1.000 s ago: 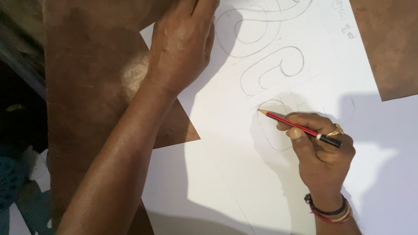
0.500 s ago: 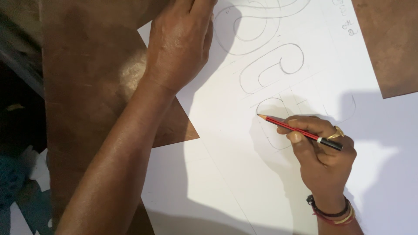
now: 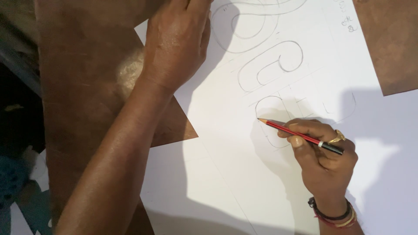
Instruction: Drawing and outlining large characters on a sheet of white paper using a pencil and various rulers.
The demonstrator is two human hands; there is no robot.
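Observation:
A large white paper sheet (image 3: pixel 217 174) lies on a brown table (image 3: pixel 82 87) and carries curved pencil outlines (image 3: pixel 270 65) in its upper part. My right hand (image 3: pixel 324 161) grips a red pencil (image 3: pixel 300 135) with a black end; the tip touches the paper at the left side of a rounded outline. A gold ring and wrist bands show on that hand. My left hand (image 3: pixel 176 41) lies flat, palm down, on the sheet's upper left edge, with its fingers partly cut off by the frame's top edge.
A bare brown patch of table (image 3: pixel 387 43) shows at the top right beyond the sheet. Past the table's left edge the floor is dark, with blue and white bits (image 3: pixel 17 191). My left forearm (image 3: pixel 109 174) crosses the lower left of the sheet.
The pencil tip has slid slightly left and down along the rounded outline. The left hand stays pressed on the sheet.

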